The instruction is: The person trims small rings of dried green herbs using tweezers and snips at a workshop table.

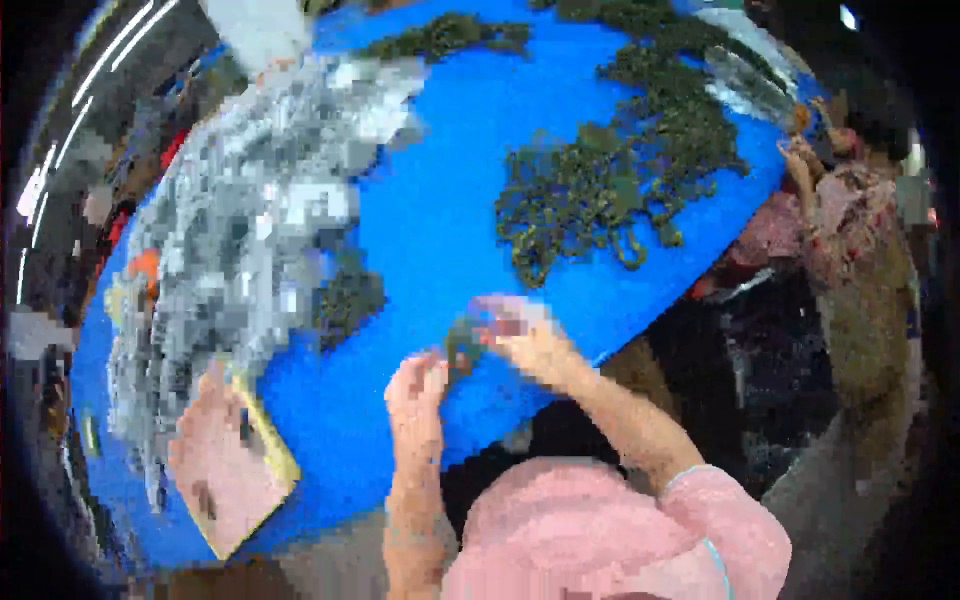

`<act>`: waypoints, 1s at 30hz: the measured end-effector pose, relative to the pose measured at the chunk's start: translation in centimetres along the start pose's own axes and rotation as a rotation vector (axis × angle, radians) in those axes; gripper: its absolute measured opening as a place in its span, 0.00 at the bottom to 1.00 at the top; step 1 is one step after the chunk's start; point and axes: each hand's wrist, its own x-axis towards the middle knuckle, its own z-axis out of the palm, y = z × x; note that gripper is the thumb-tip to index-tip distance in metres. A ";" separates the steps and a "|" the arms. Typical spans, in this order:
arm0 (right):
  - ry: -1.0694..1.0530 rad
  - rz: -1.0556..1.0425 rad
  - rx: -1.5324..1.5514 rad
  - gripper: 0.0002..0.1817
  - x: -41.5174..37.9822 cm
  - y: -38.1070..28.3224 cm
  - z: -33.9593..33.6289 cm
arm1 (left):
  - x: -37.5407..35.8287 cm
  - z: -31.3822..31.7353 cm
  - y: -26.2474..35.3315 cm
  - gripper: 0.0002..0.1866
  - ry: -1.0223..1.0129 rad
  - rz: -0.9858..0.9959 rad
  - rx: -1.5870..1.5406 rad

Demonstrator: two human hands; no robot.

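My left hand [418,388] is closed above the near edge of the blue table, its fingertips at a small dark green piece [462,345]. From the other side my right hand [528,338] holds the same piece with bent fingers, a little smeared by motion. The piece is too blurred to name; its colour resembles the loose dark green pieces [610,190] heaped beyond my right hand. A smaller dark green cluster [350,298] lies farther left of my hands.
A large heap of grey and whitish pieces [240,200] covers the left side of the blue table [440,200]. A pink pad with a yellow edge [230,465] lies at the near left. At the right edge, another person's hands [800,150] reach in.
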 end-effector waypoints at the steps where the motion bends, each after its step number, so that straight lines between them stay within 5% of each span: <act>1: 0.016 0.058 0.058 0.14 0.0 -0.4 -0.2 | -0.2 0.1 0.0 0.09 -0.031 -0.059 -0.166; 7: -0.031 0.102 0.272 0.13 -0.2 0.2 -0.3 | -0.8 0.1 0.0 0.12 -0.136 -0.163 -0.461; 12: -0.066 0.125 0.121 0.12 -0.4 0.1 -1.0 | -1.2 0.2 -0.2 0.13 -0.172 -0.170 -0.510; 17: 0.113 -0.080 0.195 0.15 -1.4 -1.9 0.5 | -1.5 0.3 -0.2 0.15 -0.117 -0.148 -0.464; 21: -0.006 -0.188 -0.154 0.18 -2.3 -2.3 -0.9 | -1.4 0.2 -0.6 0.15 -0.101 -0.026 -0.434; 30: 0.034 -0.284 -0.249 0.19 -2.5 -2.3 -0.6 | -1.6 0.6 -0.4 0.15 -0.132 -0.024 -0.427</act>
